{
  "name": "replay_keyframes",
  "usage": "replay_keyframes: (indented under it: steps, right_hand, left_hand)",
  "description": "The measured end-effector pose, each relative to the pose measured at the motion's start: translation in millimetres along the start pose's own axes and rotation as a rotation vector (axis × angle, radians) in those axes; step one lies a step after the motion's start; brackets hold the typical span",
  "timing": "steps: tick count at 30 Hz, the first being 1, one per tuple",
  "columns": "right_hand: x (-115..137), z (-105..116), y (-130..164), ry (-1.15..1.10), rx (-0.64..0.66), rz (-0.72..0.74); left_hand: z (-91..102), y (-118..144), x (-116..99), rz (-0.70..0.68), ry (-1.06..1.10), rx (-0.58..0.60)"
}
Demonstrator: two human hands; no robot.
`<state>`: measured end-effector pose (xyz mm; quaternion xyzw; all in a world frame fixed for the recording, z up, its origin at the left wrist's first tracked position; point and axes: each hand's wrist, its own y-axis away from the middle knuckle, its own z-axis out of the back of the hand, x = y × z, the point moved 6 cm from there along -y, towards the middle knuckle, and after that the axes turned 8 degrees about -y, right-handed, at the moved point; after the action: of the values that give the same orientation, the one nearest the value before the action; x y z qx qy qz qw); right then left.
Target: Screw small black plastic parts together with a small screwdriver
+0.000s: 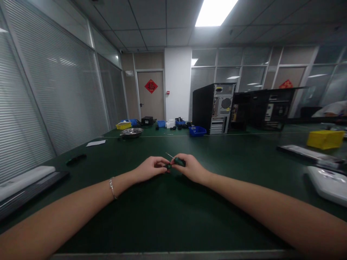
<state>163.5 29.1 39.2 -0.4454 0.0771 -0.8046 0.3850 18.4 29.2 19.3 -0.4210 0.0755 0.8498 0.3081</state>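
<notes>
My two hands meet over the middle of the dark green table (173, 216). My right hand (191, 168) grips a small screwdriver (177, 161) with a dark green handle, its thin metal shaft pointing up and to the left. My left hand (150, 168), with a bracelet on the wrist, pinches the butt end of the handle with its fingertips. Both forearms reach in from the bottom corners.
Two open computer towers (214, 108) stand at the back right, with a blue bin (197, 130) beside them. A metal bowl (131, 132), a yellow bin (324, 139), flat panels left (29, 184) and right (309, 153), and a white device (329, 184) lie around.
</notes>
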Motion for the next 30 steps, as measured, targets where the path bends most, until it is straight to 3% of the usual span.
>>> replay_keyframes:
  steps: [22,30]
  right_hand:
    - [11,2,3,0.046,0.007,0.013]
    - [2,0,1,0.053,-0.010,0.007]
  left_hand:
    - [0.0,4,-14,-0.033,-0.081,-0.013]
    - [-0.9,4,-12,-0.049,-0.114,-0.028]
